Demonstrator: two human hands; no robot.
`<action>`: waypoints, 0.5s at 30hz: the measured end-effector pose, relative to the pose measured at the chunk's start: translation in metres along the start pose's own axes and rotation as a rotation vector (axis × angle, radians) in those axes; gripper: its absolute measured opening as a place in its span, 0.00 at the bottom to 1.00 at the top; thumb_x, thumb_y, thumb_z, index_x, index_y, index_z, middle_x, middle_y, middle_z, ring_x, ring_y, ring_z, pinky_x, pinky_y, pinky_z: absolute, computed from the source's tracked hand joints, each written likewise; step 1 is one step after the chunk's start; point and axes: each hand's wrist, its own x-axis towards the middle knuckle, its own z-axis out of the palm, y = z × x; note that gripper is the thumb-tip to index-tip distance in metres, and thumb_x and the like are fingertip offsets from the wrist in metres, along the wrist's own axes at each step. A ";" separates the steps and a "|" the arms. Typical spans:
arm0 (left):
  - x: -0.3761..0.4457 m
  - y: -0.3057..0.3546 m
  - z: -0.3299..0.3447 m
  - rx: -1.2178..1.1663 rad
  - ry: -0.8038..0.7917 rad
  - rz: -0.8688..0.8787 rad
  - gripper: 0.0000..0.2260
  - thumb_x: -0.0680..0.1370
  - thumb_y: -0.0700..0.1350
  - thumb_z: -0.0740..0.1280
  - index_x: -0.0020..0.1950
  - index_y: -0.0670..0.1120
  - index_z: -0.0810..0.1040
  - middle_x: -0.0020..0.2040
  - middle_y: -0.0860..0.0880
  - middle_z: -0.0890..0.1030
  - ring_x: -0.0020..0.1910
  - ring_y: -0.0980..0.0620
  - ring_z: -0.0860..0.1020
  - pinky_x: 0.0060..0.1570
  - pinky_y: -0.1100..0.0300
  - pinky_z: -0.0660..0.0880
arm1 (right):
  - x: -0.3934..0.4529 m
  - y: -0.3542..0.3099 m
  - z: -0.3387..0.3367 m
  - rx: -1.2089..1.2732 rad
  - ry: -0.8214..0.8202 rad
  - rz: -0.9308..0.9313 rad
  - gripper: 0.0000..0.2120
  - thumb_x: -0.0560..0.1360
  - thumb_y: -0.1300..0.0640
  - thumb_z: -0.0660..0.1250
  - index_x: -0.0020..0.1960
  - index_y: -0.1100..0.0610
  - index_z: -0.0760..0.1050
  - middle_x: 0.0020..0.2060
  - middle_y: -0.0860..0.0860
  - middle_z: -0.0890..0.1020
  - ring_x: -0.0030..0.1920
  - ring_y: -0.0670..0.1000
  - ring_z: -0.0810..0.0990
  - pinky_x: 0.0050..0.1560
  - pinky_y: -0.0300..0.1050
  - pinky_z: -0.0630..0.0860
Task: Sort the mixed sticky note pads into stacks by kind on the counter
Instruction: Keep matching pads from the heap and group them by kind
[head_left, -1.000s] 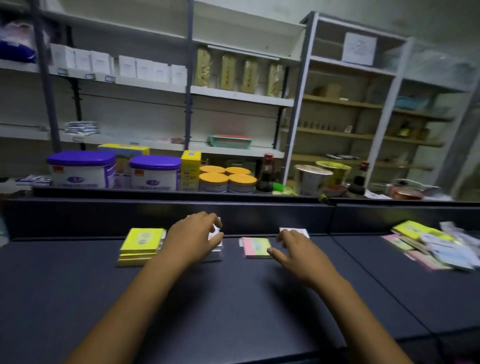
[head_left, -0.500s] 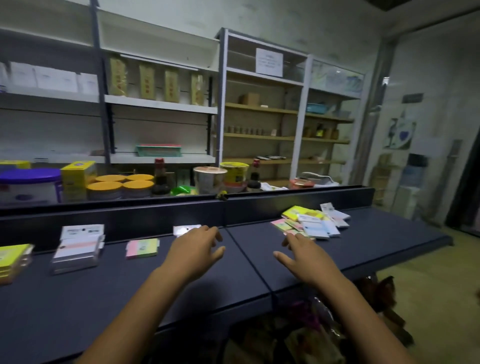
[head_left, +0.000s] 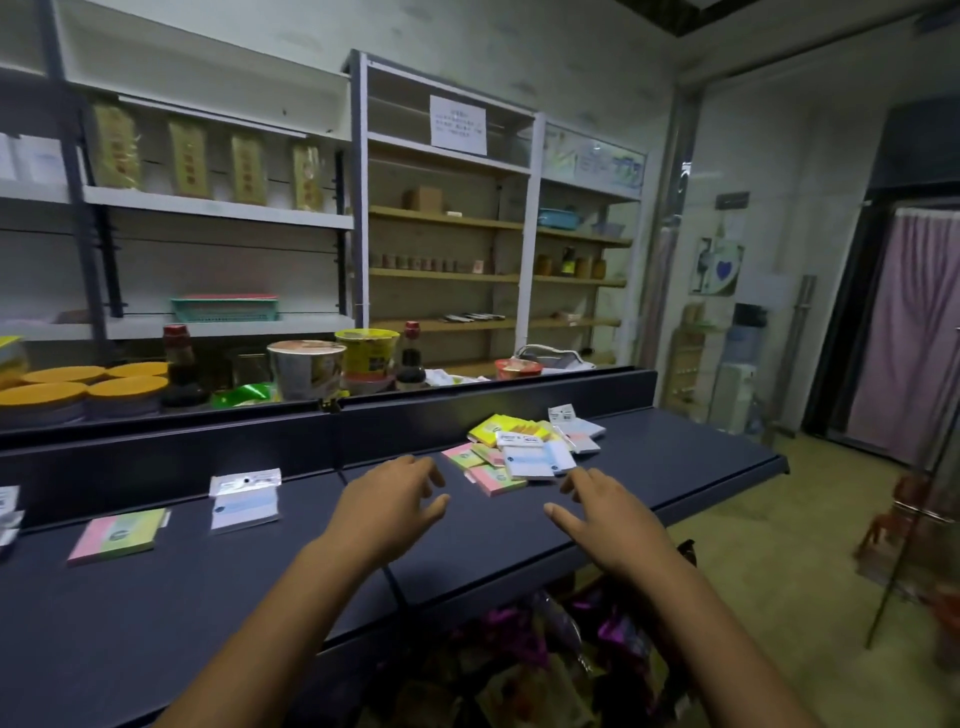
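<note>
Both bare hands hover over the dark blue-grey counter (head_left: 208, 597) at the frame's centre, fingers loosely spread, holding nothing — the left hand (head_left: 387, 506) just left of the right hand (head_left: 605, 519). Just beyond them, right of centre, lies a jumbled heap of mixed sticky note pads (head_left: 524, 447): yellow, pink-and-green, pale blue and white ones overlapping. At lower left rests a flat pink-and-green pad (head_left: 117, 535), and beside it a pale blue-and-white pad (head_left: 244, 509) — apart, not touching. Behind the counter's raised back edge stand orange-lidded tubs (head_left: 83, 389), paper noodle cups (head_left: 306, 366) and two dark sauce bottles (head_left: 179, 358), below metal shelves (head_left: 218, 208).
</note>
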 end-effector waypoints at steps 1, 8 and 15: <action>0.007 0.000 0.005 -0.006 -0.005 -0.002 0.13 0.80 0.57 0.62 0.62 0.55 0.73 0.57 0.56 0.77 0.54 0.55 0.76 0.51 0.57 0.76 | 0.006 0.005 0.003 0.003 -0.002 0.001 0.20 0.79 0.38 0.59 0.64 0.49 0.70 0.61 0.47 0.75 0.61 0.49 0.74 0.58 0.49 0.75; 0.072 0.002 0.052 -0.056 0.017 -0.014 0.11 0.79 0.56 0.63 0.59 0.56 0.75 0.54 0.57 0.77 0.52 0.55 0.76 0.49 0.55 0.76 | 0.062 0.046 0.023 -0.022 -0.015 -0.004 0.20 0.80 0.39 0.59 0.64 0.51 0.70 0.60 0.50 0.75 0.62 0.51 0.74 0.60 0.51 0.74; 0.150 0.007 0.094 -0.092 -0.009 -0.040 0.10 0.78 0.55 0.64 0.58 0.57 0.76 0.51 0.58 0.79 0.50 0.56 0.77 0.41 0.60 0.70 | 0.132 0.087 0.036 -0.021 -0.018 0.001 0.18 0.79 0.40 0.61 0.62 0.50 0.71 0.60 0.48 0.75 0.61 0.51 0.74 0.58 0.50 0.74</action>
